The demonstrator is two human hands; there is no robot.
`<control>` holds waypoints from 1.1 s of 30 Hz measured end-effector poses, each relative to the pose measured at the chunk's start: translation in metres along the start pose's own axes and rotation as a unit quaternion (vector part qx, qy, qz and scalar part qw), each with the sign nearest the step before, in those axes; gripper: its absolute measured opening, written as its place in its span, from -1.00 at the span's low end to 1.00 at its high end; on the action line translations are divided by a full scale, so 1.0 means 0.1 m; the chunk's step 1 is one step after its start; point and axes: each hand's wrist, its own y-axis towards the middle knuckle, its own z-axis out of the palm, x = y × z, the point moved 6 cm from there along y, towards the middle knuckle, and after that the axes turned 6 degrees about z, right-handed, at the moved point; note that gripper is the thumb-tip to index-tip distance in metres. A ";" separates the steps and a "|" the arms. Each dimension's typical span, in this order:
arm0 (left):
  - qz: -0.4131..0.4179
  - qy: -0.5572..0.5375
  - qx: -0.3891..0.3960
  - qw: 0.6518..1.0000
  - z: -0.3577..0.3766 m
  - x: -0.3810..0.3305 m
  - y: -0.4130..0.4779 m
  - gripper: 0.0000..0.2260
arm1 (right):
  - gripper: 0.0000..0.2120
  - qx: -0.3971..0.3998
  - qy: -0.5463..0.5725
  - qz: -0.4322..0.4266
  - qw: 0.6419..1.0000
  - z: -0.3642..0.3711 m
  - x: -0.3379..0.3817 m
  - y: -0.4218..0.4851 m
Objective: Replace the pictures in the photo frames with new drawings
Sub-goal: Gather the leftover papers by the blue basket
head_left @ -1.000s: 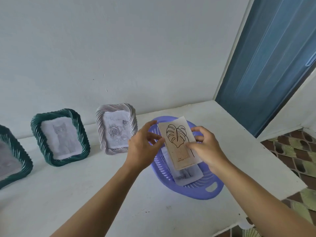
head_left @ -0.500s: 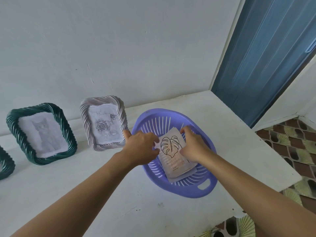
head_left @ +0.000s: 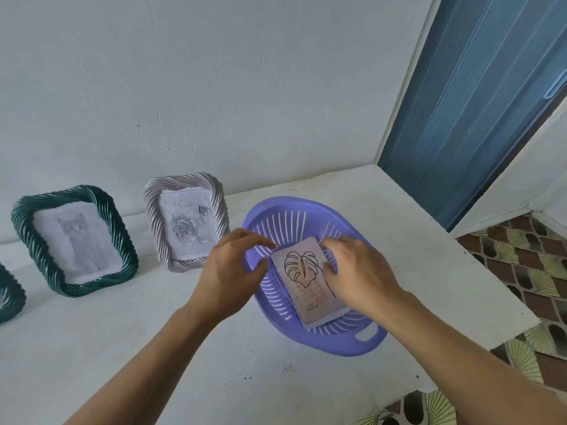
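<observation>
**Both hands on the leaf drawing in the basket**

Landmark: purple basket, slotted plastic, sitting on the white table.

- Leaf drawing: top sheet of a small stack lying inside the basket, on its floor, tilted a bit. More sheets show under it at the lower edge; what's on them is hidden.
- Left hand: over the basket's left rim, fingers curled, fingertips at the drawing's top-left corner, thumb near its left edge. Looks like a pinch on the paper's edge; cannot tell how firm.
- Right hand: inside the basket, right of the drawing, fingers bent and lying on the sheet's right edge and top-right corner. Touching the paper; a closed grip cannot be confirmed.
- White frame: just left of the basket, standing against the wall, holds a rose picture.
- Green frame: further left of the basket, past the white frame, holds a cat picture.
- Another green frame: furthest left, cut off by the edge of view.
- Blue door: behind and right of the basket, off the table's far corner.
</observation>
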 end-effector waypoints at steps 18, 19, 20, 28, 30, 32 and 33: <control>-0.220 -0.213 0.007 0.952 0.07 0.16 -0.60 -0.48 | -0.46 -0.073 0.372 0.213 0.901 0.07 -0.61 -0.28; -0.224 -0.218 0.007 0.950 0.07 0.15 -0.58 -0.48 | -0.44 -0.076 0.374 0.214 0.899 0.07 -0.61 -0.26; -0.225 -0.223 0.008 0.949 0.06 0.14 -0.57 -0.49 | -0.43 -0.077 0.376 0.216 0.898 0.07 -0.61 -0.26; -0.233 -0.228 0.010 0.945 0.04 0.12 -0.51 -0.50 | -0.47 -0.079 0.333 0.192 0.920 0.06 -0.54 -0.22; -0.231 -0.226 0.014 0.946 0.02 0.12 -0.51 -0.49 | -0.54 -0.074 0.286 0.166 0.941 0.05 -0.51 -0.22; -0.224 -0.223 0.010 0.949 -0.02 0.11 -0.54 -0.53 | -0.61 -0.069 0.225 0.138 0.962 0.03 -0.42 -0.24; -0.221 -0.223 0.003 0.950 -0.05 0.13 -0.57 -0.56 | -0.64 -0.070 0.204 0.119 0.969 0.02 -0.35 -0.25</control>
